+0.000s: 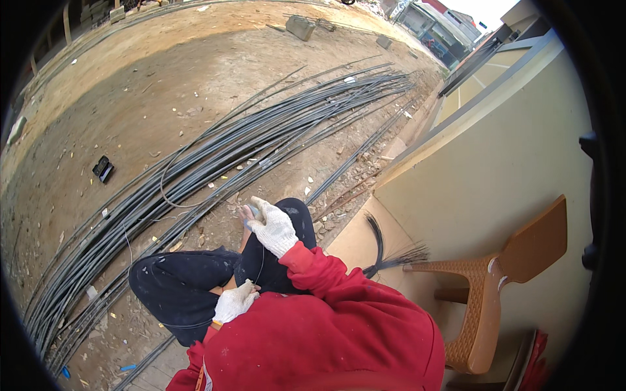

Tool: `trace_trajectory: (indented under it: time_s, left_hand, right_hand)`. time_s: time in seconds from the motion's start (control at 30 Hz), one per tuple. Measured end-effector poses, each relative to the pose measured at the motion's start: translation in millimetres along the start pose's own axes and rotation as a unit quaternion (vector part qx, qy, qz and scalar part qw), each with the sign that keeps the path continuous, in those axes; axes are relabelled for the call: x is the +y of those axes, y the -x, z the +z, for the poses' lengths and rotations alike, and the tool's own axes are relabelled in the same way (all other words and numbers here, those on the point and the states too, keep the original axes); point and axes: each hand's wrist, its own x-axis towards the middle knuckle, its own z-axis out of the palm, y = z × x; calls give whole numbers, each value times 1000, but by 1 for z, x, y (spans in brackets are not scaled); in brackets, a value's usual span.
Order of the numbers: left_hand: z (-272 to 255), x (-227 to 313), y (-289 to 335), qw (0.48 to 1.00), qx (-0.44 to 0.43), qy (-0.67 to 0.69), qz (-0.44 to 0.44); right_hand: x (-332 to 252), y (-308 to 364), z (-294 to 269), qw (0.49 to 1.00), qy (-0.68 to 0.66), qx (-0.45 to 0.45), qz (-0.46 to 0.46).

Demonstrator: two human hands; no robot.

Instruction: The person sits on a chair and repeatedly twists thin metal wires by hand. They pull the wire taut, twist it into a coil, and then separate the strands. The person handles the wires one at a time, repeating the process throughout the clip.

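Note:
My right hand [275, 229], in a white knit glove, is raised over my right knee with its fingers curled. My left hand [233, 302], gloved the same way, is low by my lap with its fingertips pinched together. A thin dark wire [263, 264] runs up from the left fingertips to the right hand, and both hands appear closed on it. Its ends are hidden. Something pale bluish shows by the right thumb, too small to name. A bundle of thin black wires [377, 260] lies beside my right arm, fanned out at one end.
A long pile of steel rebar [215, 153] stretches across the dirt ahead, with a bent loop on top. A brown plastic chair [479, 313] stands at the right by a pale wall [495, 156]. A small black case [103, 169] lies left; a concrete block [300, 27] lies far off.

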Motion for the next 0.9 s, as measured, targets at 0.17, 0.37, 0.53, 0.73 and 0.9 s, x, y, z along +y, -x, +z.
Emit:
trace_trajectory:
  time_s: [0.17, 0.37, 0.53, 0.73, 0.9]
  left_hand:
    - [3, -3, 1, 1000, 11, 18, 20]
    - [3, 1, 1, 1000, 3, 2, 31]
    - [2, 7, 5, 999, 14, 28, -23]
    - [-1, 6, 1, 997, -46, 5, -60]
    - [-1, 5, 2, 996, -54, -4, -65]
  right_hand:
    - [18, 3, 12, 991, 91, 39, -87]
    - [22, -14, 7, 982, 80, -115, -124]
    - [12, -42, -23, 967, 16, -252, 28]
    - [1, -37, -22, 988, 54, -140, 23]
    - [21, -35, -15, 992, 76, -103, -1]
